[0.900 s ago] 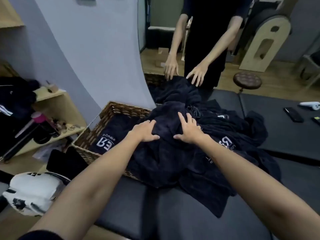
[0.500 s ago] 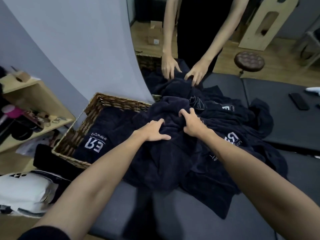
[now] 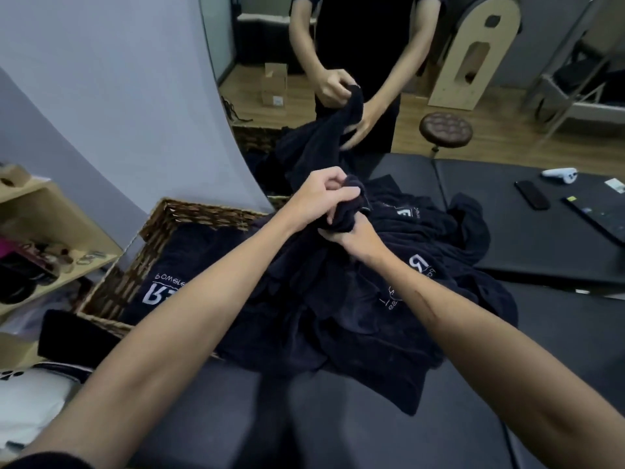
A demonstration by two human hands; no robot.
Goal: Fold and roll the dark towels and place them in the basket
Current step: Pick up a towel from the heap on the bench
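A heap of dark navy towels [image 3: 355, 309] with white lettering lies on the black padded table and spills into a wicker basket [image 3: 189, 213] at the left. My left hand [image 3: 321, 196] and my right hand [image 3: 351, 231] are both closed on a bunched fold of one dark towel [image 3: 348, 214], lifted above the heap's top. Another towel with white letters [image 3: 159, 292] lies inside the basket. Across the table a person in black [image 3: 365, 38] holds up a corner of another dark towel [image 3: 338, 130] in both hands.
A black padded table [image 3: 527, 231] stretches right, carrying a phone [image 3: 532, 194], a white controller [image 3: 559, 173] and a dark flat device [image 3: 598, 218]. A brown stool [image 3: 445, 128] stands behind it. A wooden shelf [image 3: 50, 225] with clutter is at the left, a white bag [image 3: 30, 397] below.
My hands went from flat on the heap to gripping and lifting a bunch of towel. The person opposite also picked up a towel corner. The view dipped down and closer.
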